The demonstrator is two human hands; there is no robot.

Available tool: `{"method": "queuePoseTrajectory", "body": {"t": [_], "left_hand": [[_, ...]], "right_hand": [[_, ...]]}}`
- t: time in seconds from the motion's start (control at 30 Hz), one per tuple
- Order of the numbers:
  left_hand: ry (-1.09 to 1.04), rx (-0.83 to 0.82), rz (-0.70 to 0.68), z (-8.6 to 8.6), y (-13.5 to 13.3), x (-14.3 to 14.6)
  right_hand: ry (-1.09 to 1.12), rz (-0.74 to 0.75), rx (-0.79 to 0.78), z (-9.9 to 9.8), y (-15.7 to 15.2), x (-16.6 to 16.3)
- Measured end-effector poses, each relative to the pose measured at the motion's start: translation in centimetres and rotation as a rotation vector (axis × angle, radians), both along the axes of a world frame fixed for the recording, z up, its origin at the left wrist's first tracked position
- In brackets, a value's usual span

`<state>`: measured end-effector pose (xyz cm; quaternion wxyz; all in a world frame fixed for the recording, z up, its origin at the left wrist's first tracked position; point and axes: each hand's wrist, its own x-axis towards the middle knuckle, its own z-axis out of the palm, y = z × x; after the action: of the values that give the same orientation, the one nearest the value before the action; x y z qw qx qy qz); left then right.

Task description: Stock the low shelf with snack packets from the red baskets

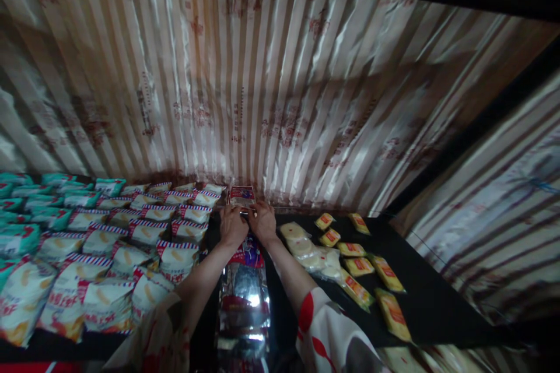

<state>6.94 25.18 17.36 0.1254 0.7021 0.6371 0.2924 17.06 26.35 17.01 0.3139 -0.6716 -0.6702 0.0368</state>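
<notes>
My left hand (234,226) and my right hand (263,222) are side by side at the far end of a column of shiny flat snack packets. Their fingers are curled and pressed together on a packet, with the fingertips partly hidden. Just beyond the fingers is a red and dark packet (242,193) near the wall. Below my hands, between my forearms, a red and purple packet (250,253) is partly covered. Nearer to me, more silvery packets (244,303) overlap in a line.
On the left stand rows of white snack bags (149,233) with red and blue edges, then teal bags (20,239). To the right lie clear bags of pale round pieces (301,245) and several yellow packets (359,266) on the black surface (433,280). A striped sheet wall (280,99) rises behind.
</notes>
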Motion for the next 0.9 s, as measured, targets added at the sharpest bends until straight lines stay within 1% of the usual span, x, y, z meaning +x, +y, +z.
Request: {"method": "queuePoseTrajectory", "body": {"t": [0.1,0.2,0.37,0.5,0.63,0.73,0.83,0.9], "left_hand": [[-0.035,0.091,-0.019,0.5,-1.9,0.0],[-0.076,0.134,-0.044,0.8,-4.1,-0.3],[-0.128,0.100,-0.096,0.7,-7.8,-1.3],[-0.186,0.093,-0.153,0.3,-11.3,-2.8],[-0.265,0.130,-0.202,-0.8,-15.9,-4.7],[-0.325,0.138,-0.179,-1.9,-19.8,-6.3],[-0.359,0.067,-0.161,-3.4,-23.7,-7.9],[-0.368,-0.014,-0.140,-4.8,-25.9,-8.9]], "right_hand": [[0.058,0.037,0.084,-0.2,-1.5,-0.2],[0.132,0.083,0.119,-0.3,-3.8,-0.5],[0.170,0.143,0.080,-0.3,-7.7,-1.4],[0.160,0.171,0.093,0.1,-11.4,-2.5],[0.159,0.239,0.083,0.4,-16.2,-3.7],[0.218,0.319,0.017,0.0,-20.5,-4.9],[0.283,0.361,-0.084,-1.2,-24.8,-6.2],[0.307,0.374,-0.137,-2.6,-27.2,-7.0]]}}
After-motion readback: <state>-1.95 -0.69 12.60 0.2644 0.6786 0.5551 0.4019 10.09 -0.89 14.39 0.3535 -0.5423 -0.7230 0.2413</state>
